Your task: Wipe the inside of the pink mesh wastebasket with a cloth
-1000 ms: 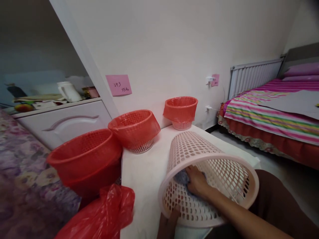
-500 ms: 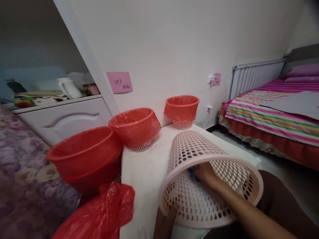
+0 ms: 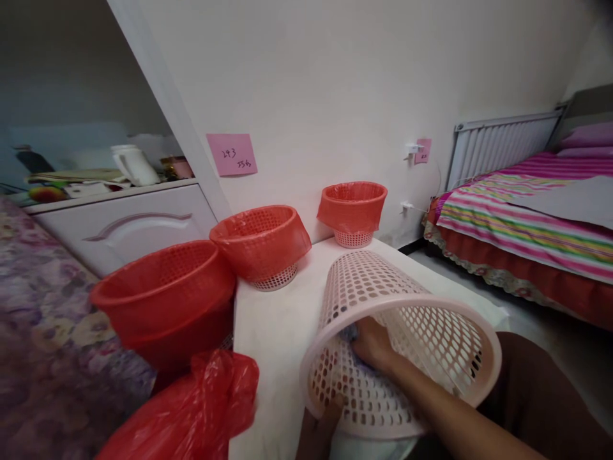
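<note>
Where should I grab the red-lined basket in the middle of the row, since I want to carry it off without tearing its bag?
Take the middle lined basket by its bare pale foot, which shows below the red bag. Come from the front, over the white tabletop: the wall stands behind it and another red basket crowds one side. The bag covers the rim and looks thin, so a grip there might slip.

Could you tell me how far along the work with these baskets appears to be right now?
Three baskets already wear red bags: the far one, the middle one and the near one. In hand: the bare pink basket lies tipped on the white table; the right hand presses a bluish cloth inside it while the left hand steadies its rim. A loose red bag lies unused.
</note>
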Tool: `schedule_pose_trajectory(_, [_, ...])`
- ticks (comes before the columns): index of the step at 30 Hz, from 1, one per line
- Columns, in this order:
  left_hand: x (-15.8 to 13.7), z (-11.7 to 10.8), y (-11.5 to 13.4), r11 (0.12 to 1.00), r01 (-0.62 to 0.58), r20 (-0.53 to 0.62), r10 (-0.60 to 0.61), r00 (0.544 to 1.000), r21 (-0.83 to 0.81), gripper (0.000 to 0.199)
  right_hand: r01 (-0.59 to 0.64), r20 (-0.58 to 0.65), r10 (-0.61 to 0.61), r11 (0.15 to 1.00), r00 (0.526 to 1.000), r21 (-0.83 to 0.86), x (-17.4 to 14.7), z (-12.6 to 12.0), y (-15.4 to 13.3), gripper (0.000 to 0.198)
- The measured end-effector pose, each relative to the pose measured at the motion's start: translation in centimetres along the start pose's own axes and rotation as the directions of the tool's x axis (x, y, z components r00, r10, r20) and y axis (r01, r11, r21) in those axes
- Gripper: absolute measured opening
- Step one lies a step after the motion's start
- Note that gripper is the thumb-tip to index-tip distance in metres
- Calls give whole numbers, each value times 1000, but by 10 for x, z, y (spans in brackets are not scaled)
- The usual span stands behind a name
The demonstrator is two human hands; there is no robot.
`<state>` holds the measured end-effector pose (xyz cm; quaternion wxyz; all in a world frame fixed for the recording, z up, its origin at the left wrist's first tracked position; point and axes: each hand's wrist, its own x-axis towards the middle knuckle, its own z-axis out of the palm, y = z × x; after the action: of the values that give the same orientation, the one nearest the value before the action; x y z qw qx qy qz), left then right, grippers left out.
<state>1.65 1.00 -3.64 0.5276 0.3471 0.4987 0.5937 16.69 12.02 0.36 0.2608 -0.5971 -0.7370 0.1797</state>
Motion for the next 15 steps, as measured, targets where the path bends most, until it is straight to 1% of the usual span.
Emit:
schedule_pose_trajectory(3, [-2, 0, 2, 1000, 18, -4, -18, 1000, -6, 95, 111, 101, -112, 994, 988, 17, -49, -4, -5, 57])
schedule_pose_trajectory(5, [-3, 0, 7, 1000, -8, -3, 8, 1000, 10, 100, 166, 156, -172, 985, 973, 47, -79, -9, -5, 59])
schedule_pose_trajectory(8, [-3, 0, 17, 999, -35, 14, 34, 999, 33, 103, 201, 218, -231, 968, 948, 154, -106, -21, -1, 52])
schedule_pose_trajectory(11, [-1, -3, 23, 999, -32, 27, 31, 999, 11, 101, 208, 237, -279, 936, 931, 284, -107, -34, 4, 43])
schedule_pose_trajectory(13, [0, -6, 22, 1000, -20, 26, 21, 999, -24, 100, 200, 178, -262, 930, 948, 308, -95, -41, 6, 42])
schedule_pose_trajectory(15, [0, -7, 19, 998, 10, 25, -9, 1000, -61, 101, 169, 73, -196, 947, 978, 274, -75, -47, 9, 42])
